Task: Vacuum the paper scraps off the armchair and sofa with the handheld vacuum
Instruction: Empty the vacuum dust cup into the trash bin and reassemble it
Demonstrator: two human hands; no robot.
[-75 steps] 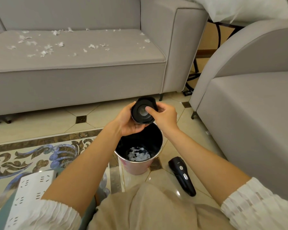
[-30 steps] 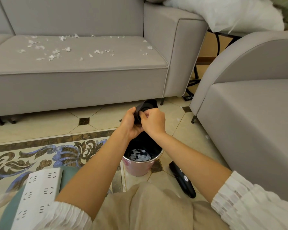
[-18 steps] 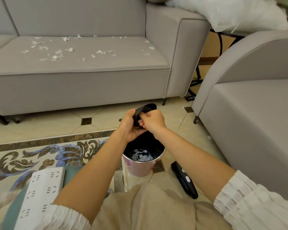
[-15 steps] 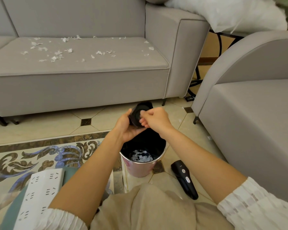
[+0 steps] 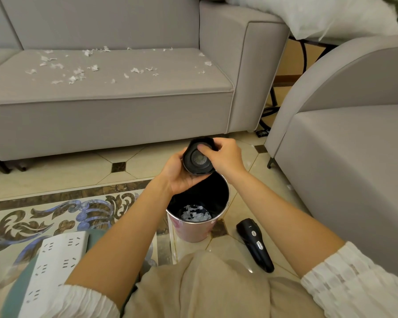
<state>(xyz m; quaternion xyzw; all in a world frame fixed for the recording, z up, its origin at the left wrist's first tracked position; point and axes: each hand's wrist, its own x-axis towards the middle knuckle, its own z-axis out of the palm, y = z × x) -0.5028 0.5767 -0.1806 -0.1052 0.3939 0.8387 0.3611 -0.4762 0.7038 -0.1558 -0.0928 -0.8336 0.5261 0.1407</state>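
Both hands hold the black dust cup (image 5: 197,157) over the pink bin (image 5: 194,230), its round filter end facing the camera. Left hand (image 5: 178,174) cups it from below w/ fingers wrapped round; right hand (image 5: 224,156) grips its top edge, thumb on the rim. Vacuum body (image 5: 255,245) lies on the floor tiles at 4 o'clock from the bin, nr the armchair (image 5: 354,145). Paper scraps (image 5: 78,72) lie scattered over the sofa (image 5: 115,88) seat at 11 o'clock; more scraps sit inside the bin.

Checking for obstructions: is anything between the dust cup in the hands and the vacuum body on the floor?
Nothing visible. Both hands hold the dust cup above the bin; the vacuum body lies on bare tile right of it.
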